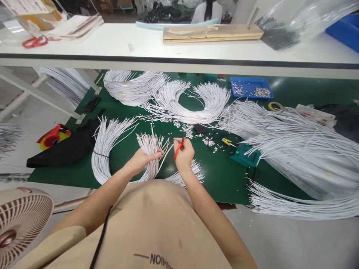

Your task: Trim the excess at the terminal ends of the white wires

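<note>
My left hand point(141, 160) is closed round a bundle of thin white wires point(151, 147), whose ends fan upward above my fingers. My right hand point(184, 155) is closed on a small red-handled tool point(178, 148), held just right of the bundle's ends. One loose white wire runs between the two hands. A second curved bunch of white wires point(105, 147), bound with a black tie, lies to the left on the green mat point(224, 175).
More white wire bundles point(193, 101) and scattered small metal terminals point(209, 141) cover the mat. A blue tray point(248, 86) sits at the back, a teal device point(245, 154) at the right, a fan point(19, 220) at the lower left. A white shelf point(179, 52) overhangs.
</note>
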Motion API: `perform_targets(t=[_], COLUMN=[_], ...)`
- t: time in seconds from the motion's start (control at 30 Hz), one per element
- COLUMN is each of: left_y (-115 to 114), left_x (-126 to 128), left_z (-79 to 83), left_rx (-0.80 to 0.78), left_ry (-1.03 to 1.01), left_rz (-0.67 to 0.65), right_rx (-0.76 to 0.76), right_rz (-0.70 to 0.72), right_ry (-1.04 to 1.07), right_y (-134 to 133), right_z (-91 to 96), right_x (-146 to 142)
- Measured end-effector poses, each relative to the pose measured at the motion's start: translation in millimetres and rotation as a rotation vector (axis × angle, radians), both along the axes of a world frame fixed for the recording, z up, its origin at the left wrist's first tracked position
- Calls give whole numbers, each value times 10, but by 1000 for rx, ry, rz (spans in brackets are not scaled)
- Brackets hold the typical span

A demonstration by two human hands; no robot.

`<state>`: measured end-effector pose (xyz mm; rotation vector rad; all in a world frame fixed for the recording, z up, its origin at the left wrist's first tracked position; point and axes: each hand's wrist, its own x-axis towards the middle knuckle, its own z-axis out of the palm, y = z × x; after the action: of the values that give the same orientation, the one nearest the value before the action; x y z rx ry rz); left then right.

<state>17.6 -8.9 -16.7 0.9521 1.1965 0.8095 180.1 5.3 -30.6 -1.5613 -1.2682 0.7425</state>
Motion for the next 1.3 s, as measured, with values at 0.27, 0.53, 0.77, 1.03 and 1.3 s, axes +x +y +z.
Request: perform_targets(t=[0.27, 0.53, 0.77, 1.03, 1.3], left_y=[23, 1, -3, -1, 19], left_x=[59, 32, 80, 92, 56], left_z=[-3, -52, -124, -58, -12], left_rx=[54, 34, 8, -29, 61], left_ry=[-84, -90, -87, -125, -124], left_rz=[61, 79, 272, 321, 204], right_rx=[-23, -112, -108, -60, -286], right_rz=[263, 293, 96, 1, 238], right_ry=[-89, 152, 40, 164, 659], right_y=[-18, 112, 57, 40, 9], right_z=[213, 152, 136, 54, 22], right_x=[-240, -223, -253, -280, -361])
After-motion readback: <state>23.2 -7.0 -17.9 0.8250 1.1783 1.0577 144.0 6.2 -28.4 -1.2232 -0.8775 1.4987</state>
